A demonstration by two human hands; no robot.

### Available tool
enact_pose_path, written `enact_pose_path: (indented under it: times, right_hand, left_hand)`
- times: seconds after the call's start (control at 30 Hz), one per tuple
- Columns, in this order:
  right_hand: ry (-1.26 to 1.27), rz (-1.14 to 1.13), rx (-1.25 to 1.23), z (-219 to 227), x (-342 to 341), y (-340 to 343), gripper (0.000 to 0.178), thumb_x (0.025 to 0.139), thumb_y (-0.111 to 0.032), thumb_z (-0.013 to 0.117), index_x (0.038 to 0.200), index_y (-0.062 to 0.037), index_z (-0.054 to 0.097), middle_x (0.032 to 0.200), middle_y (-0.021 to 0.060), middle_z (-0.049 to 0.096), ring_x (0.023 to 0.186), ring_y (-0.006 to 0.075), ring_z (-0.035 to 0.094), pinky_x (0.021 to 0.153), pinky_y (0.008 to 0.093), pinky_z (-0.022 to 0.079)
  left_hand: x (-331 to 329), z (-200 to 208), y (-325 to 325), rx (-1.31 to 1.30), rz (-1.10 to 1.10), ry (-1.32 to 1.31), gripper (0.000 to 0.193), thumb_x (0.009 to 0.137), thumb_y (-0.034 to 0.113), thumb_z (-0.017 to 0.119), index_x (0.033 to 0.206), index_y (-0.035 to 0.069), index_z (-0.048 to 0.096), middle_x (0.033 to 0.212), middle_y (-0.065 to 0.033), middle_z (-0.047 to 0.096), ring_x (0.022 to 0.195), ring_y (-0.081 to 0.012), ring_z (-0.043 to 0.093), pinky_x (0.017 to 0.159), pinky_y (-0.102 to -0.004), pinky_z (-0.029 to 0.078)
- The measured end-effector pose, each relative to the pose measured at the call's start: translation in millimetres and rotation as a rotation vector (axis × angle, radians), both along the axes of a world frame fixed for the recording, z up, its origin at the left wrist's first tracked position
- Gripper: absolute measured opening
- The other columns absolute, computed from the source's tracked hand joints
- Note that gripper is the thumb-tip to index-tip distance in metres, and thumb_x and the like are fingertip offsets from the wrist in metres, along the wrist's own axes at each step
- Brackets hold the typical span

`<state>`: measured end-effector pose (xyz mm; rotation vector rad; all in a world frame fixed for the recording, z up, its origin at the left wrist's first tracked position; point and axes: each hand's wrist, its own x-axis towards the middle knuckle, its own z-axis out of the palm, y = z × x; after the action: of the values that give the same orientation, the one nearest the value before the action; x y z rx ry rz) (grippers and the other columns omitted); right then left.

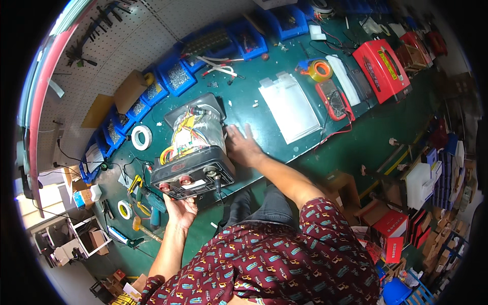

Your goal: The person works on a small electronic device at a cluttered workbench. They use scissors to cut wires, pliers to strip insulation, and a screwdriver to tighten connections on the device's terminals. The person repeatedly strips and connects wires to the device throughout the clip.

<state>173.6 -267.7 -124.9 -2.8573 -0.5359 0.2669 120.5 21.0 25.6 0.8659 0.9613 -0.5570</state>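
Note:
A boxy battery pack (pixel 195 133) stands on the green bench, its clear-wrapped body crossed by yellow, red and other coloured wires. A black panel (pixel 193 175) with round terminals and a plugged-in black connector faces me; a black cover (pixel 213 104) lies at its far end. My left hand (pixel 181 211) grips the near lower edge of that panel, its fingertips hidden beneath. My right hand (pixel 245 146) rests at the pack's right side, fingers stretched and spread, partly against it and partly over the bench.
Blue bins (pixel 177 76) of small hardware line the bench's back. White sheets (pixel 290 109) lie to the right, beside a red multimeter (pixel 333 101), an orange tape roll (pixel 320 70) and a red box-shaped device (pixel 381 71). A teal power drill (pixel 155 203) and a white tape roll (pixel 141 138) lie left.

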Motion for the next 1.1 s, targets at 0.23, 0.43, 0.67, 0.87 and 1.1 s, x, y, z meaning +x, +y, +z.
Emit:
enact_pose_path:
  times: [0.23, 0.43, 0.67, 0.87, 1.1]
  right_hand:
    - [-0.216, 0.171, -0.159, -8, -17, 27, 0.031, 0.088, -0.036, 0.062, 0.1, -0.0114, 0.077, 0.117, 0.0055, 0.067, 0.119, 0.0296, 0.052, 0.099, 0.0498, 0.041]
    - [-0.164, -0.072, 0.717, -37, 2, -19, 0.019, 0.084, -0.016, 0.064, 0.097, -0.004, 0.071, 0.099, 0.0154, 0.064, 0.098, 0.0342, 0.058, 0.086, 0.0441, 0.05]
    - [-0.446, -0.549, 0.54, 12, 3, -66, 0.035, 0.091, -0.001, 0.063, 0.126, -0.0021, 0.067, 0.133, 0.0217, 0.063, 0.118, 0.0385, 0.061, 0.105, 0.0453, 0.045]
    - [0.434, -1.182, 1.296, 39, -119, -7, 0.042, 0.105, -0.029, 0.056, 0.132, 0.0016, 0.064, 0.117, 0.0098, 0.067, 0.098, 0.0214, 0.065, 0.089, 0.0396, 0.055]
    - [0.611, -1.383, 1.434, 82, -119, 20, 0.043, 0.107, -0.041, 0.049, 0.125, -0.0058, 0.065, 0.112, 0.005, 0.066, 0.096, 0.016, 0.063, 0.073, 0.0326, 0.053]
  left_hand:
    - [0, 3, -3, -0.021, -0.008, 0.001, 0.076, 0.085, 0.084, 0.05, 0.114, 0.016, 0.066, 0.086, 0.0005, 0.073, 0.058, -0.0126, 0.065, 0.048, -0.0225, 0.053]
    - [-6, -7, 6, -0.131, 0.001, -0.016, 0.072, 0.09, 0.081, 0.045, 0.119, 0.019, 0.065, 0.097, 0.0039, 0.073, 0.067, -0.0146, 0.067, 0.055, -0.0249, 0.057]
    - [-47, -62, 6, -0.161, 0.097, 0.095, 0.076, 0.101, 0.067, 0.035, 0.123, -0.003, 0.058, 0.1, -0.0168, 0.071, 0.086, -0.026, 0.074, 0.078, -0.0362, 0.065]
    - [-64, -93, -5, -0.14, 0.188, 0.192, 0.053, 0.102, 0.061, 0.043, 0.105, 0.012, 0.064, 0.073, 0.0006, 0.054, 0.09, -0.025, 0.066, 0.082, -0.0418, 0.058]
    - [-59, -92, -24, -0.232, 0.171, 0.088, 0.038, 0.104, 0.051, 0.043, 0.098, 0.017, 0.059, 0.062, 0.0042, 0.04, 0.073, -0.0173, 0.056, 0.086, -0.0426, 0.056]
